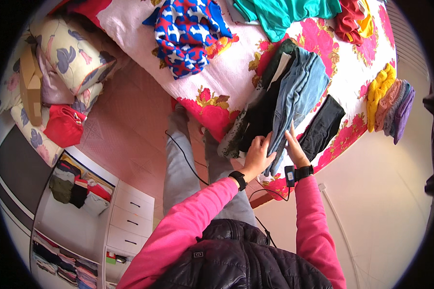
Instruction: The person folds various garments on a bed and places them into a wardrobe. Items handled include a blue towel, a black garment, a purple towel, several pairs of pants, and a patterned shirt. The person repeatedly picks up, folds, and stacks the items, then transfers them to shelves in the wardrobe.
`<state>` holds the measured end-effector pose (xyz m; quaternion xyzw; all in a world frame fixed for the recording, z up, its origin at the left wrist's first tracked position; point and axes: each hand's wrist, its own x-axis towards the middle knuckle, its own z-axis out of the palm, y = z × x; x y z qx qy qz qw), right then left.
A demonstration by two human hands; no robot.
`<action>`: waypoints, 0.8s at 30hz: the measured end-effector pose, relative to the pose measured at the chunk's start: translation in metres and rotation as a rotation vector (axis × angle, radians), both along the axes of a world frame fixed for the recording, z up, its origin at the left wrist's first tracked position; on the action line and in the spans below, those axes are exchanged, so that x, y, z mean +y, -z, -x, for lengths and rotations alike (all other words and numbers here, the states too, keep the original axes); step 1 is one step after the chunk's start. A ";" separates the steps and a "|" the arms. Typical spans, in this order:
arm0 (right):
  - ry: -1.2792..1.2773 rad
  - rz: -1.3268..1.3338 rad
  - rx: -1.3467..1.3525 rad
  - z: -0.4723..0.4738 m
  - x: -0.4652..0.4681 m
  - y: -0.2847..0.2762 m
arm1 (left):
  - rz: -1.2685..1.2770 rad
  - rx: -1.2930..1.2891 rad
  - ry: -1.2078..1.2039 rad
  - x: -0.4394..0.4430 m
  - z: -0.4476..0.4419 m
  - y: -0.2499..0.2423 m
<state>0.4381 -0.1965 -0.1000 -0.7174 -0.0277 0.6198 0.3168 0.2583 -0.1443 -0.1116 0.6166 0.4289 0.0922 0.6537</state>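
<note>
A pair of blue denim jeans (pixel 303 81), folded lengthwise, lies on the bed among other clothes. My left hand (pixel 257 154) grips the near end of the jeans from the left, its fingers bent over the cloth. On the opposite side my right hand (pixel 296 149) holds the same end, thumb against the denim and some fingers hidden. Left of the jeans, partly beneath them, spreads a black garment (pixel 258 124) beside a dark green mottled one (pixel 235 143). A folded black garment (pixel 322 126) rests just right of my right hand.
The bed (pixel 199 95) has a floral cover. On it are a patterned blue-red-white garment (pixel 191 36), green cloth (pixel 285 14), red-yellow clothing (pixel 352 21) and a stack of folded knits (pixel 388 103). Leftward stand a sofa with cushions (pixel 72 54) and an open wardrobe (pixel 72 224). A cable (pixel 184 155) crosses my legs.
</note>
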 end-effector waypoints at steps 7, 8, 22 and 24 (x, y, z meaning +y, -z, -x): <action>0.193 -0.072 0.292 -0.034 -0.061 0.031 | -0.093 0.016 -0.037 -0.028 -0.019 -0.020; 0.223 -0.068 0.305 -0.037 -0.067 0.033 | -0.092 0.016 -0.035 -0.031 -0.020 -0.021; 0.306 -0.090 0.379 -0.045 -0.076 0.025 | -0.204 0.102 -0.061 -0.053 -0.038 -0.040; 0.345 -0.054 0.403 -0.048 -0.079 0.026 | -0.184 0.108 -0.075 -0.060 -0.044 -0.050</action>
